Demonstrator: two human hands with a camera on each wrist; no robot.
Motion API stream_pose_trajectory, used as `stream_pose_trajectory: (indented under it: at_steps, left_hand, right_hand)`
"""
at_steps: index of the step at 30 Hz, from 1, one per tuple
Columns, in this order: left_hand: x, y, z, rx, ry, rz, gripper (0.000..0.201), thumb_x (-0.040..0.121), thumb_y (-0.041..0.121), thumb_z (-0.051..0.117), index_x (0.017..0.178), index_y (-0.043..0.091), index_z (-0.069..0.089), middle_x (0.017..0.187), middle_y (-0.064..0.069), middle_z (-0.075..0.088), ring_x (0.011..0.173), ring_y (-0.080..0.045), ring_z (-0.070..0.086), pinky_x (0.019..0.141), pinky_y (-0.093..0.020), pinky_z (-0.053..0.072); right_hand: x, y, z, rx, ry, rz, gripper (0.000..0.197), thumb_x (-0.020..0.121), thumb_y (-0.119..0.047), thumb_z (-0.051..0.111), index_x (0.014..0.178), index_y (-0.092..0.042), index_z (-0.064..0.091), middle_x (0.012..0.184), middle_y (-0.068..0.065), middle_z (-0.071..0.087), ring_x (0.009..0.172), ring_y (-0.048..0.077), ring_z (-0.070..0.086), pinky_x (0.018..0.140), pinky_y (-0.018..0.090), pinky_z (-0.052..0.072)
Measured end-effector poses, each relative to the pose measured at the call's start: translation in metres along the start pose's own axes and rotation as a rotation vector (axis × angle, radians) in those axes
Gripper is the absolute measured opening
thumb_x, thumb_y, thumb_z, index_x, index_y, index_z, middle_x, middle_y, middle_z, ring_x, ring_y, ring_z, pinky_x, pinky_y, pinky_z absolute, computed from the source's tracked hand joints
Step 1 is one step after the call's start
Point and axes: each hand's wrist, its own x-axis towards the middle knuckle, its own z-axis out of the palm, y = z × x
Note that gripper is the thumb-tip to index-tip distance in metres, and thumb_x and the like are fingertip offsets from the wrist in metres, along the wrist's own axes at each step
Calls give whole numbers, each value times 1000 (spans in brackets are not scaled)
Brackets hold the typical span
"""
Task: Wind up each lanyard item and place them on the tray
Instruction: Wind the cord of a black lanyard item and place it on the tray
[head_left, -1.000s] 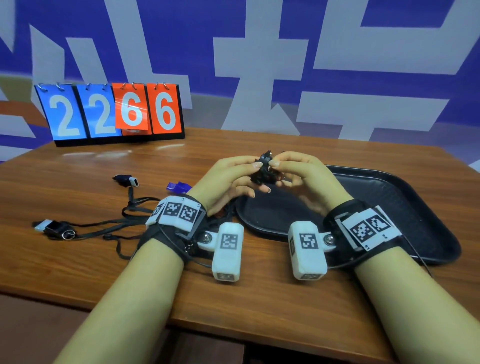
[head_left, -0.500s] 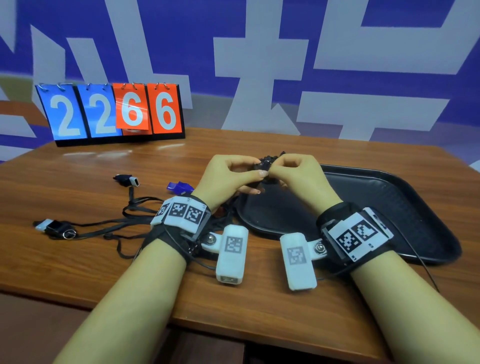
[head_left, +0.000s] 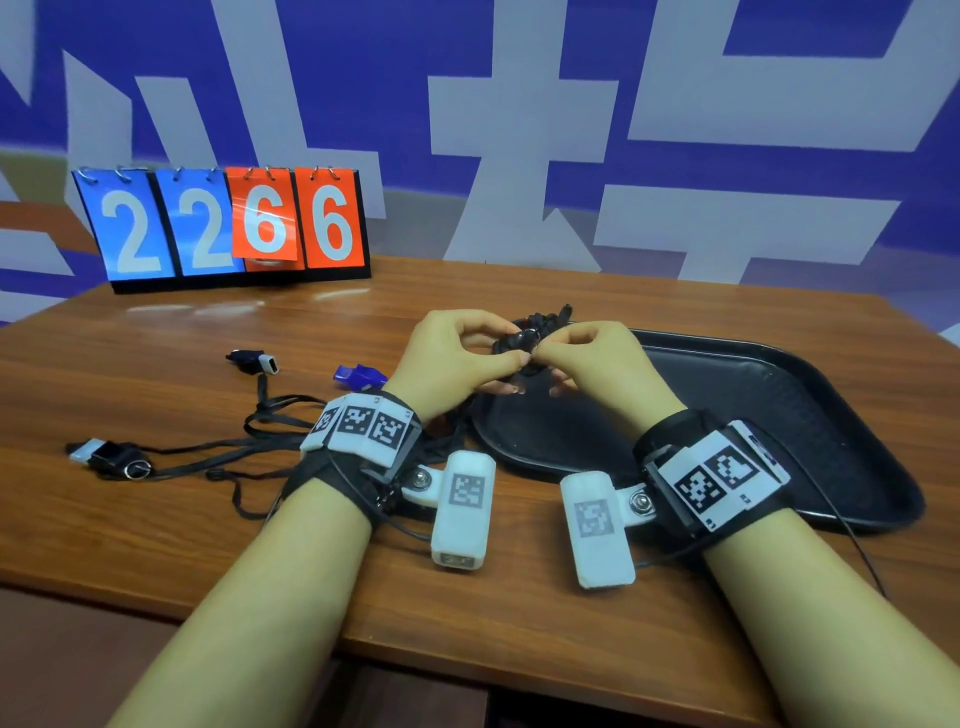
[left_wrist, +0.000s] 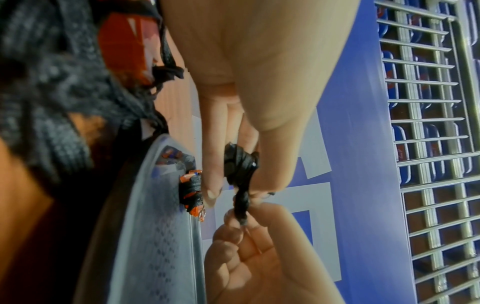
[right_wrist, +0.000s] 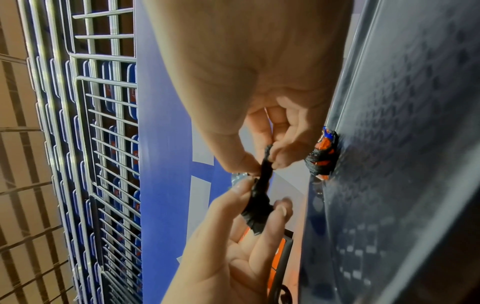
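Pinching black wound lanyard bundle (head_left: 524, 343) in my left hand (head_left: 457, 358) and right hand (head_left: 597, 364); slack grip could unravel it

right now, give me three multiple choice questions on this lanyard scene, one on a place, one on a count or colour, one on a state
1. Where does the already wound orange whistle lie?
A. on the black tray
B. beside the scoreboard
C. on the floor

2. What do the flip scoreboard cards read?
A. 6622
B. 2266
C. 2626

3. What is the state of the black lanyard bundle?
A. flat on the table
B. lying loose on the tray
C. held between both hands above the tray's near edge

Answers:
1 A, both wrist views show the wrapped whistle resting on the tray's textured floor.
2 B, two blue 2s come first, then two orange 6s.
3 C, the left hand pinches the wound body while the right hand pinches its twisted cord end.
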Motion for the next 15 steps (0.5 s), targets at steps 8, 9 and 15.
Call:
stream_pose_trajectory:
  at_steps: [8,9,15]
  left_hand:
    - [-1,2,-1,5,-18,-29,26,82,2,77,106,-1,70,99,-12,75,82,-27,75,70,-36,63]
    - [-1,3,-1,-4,-28,-29,26,82,2,77,107,-1,71,100,-12,75,83,-27,75,71,-35,63]
    - [-2,6,-2,-63,-39,-40,31,83,-1,74,113,-4,68,103,-16,75,83,-30,75,73,-35,63]
  right_hand:
    - [-1,-5,-4,377,-136,263,7,86,-4,62,90,0,66,63,3,48,53,11,48,50,18,48]
    - [0,-6,-5,472,-157,330,4,86,-4,61,86,-3,65,65,2,47,52,9,47,49,17,47]
    - [2,-7,-9,824,-215,506,10,89,-4,57,82,-6,63,73,0,54,52,5,46,48,12,48]
